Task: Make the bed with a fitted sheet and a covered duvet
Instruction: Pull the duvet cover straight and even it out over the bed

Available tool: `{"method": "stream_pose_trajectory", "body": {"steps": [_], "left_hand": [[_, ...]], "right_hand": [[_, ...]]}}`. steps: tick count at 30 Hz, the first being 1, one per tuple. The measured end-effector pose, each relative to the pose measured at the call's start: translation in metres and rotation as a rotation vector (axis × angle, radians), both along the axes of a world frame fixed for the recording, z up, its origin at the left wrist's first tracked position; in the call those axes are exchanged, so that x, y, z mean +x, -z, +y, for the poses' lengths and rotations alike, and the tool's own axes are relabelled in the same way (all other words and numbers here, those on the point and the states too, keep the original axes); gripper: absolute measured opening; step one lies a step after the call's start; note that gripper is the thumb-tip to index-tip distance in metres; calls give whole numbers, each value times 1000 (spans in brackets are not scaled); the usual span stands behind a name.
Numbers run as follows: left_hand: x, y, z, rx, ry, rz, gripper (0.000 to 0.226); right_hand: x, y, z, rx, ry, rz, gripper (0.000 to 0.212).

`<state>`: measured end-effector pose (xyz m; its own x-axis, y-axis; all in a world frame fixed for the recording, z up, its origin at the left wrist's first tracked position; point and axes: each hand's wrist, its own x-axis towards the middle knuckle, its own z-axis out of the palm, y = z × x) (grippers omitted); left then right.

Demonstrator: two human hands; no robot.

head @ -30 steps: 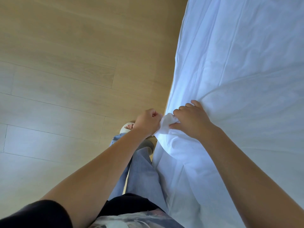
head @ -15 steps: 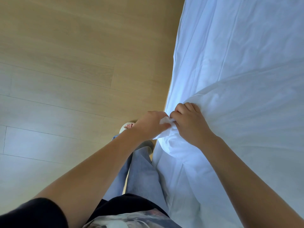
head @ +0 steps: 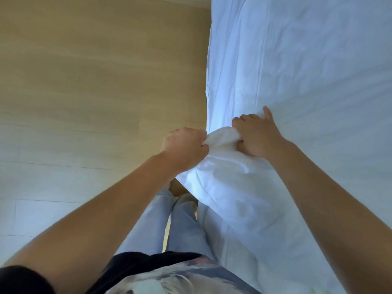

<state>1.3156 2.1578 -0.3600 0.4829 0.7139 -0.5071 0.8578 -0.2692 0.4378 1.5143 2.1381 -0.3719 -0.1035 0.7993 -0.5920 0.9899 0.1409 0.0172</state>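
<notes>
White bedding [head: 297, 66] covers the bed along the right side of the view. A bunched white corner of the duvet [head: 220, 136] sticks out at the bed's left edge. My left hand [head: 184, 147] grips that corner from the floor side with curled fingers. My right hand [head: 256, 134] grips the same bunch from the bed side, one finger stretched onto the cloth. Below the hands a puffy fold of the duvet [head: 224, 185] hangs over the bed's edge. Whether the cloth in my hands is cover or filling cannot be told.
Light wooden floor [head: 84, 81] fills the left half. My legs in pale blue trousers [head: 169, 225] stand close against the bed's side.
Both hands have moved apart a little, and a longer bunch of white cloth now shows between them. The view has shifted so the hands sit higher against the bed's edge.
</notes>
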Motion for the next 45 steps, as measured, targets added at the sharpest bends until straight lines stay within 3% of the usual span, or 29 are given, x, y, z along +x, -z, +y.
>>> {"method": "stream_pose_trajectory", "body": {"steps": [3,8,11,13,16,18,20,26,30,34,38,41,43,45], "left_hand": [[-1,-30,39,102,21,16,31],[28,-87,129,223,38,-56,25],[60,-128,194,284,90,-161,13],[85,-160,238,379,122,-249,18],[122,-208,299,484,138,-361,29],[151,-233,340,510,167,-404,21],[179,-252,376,548,192,-413,15],[252,-293,464,712,142,-426,25],[295,-268,495,649,148,-349,29],[318,-190,519,505,241,-139,13],[333,-91,542,302,335,72,16],[342,-28,560,121,478,244,14],[346,3,570,-15,590,234,22],[353,23,571,-199,614,105,40]], "right_hand": [[8,-28,20,80,104,42,15],[11,-103,72,538,532,98,24],[27,-160,122,750,715,74,21],[43,-197,156,867,800,55,19],[68,-249,201,1009,870,52,21],[89,-276,231,1054,879,54,23],[110,-296,259,1095,885,67,25],[174,-338,347,1287,861,78,26],[209,-314,380,1414,770,76,34],[236,-229,404,1116,776,14,30],[251,-125,423,838,842,-27,25],[247,-59,438,845,861,-46,38],[239,-24,445,856,863,-25,41],[233,-1,450,843,902,10,40]]}}
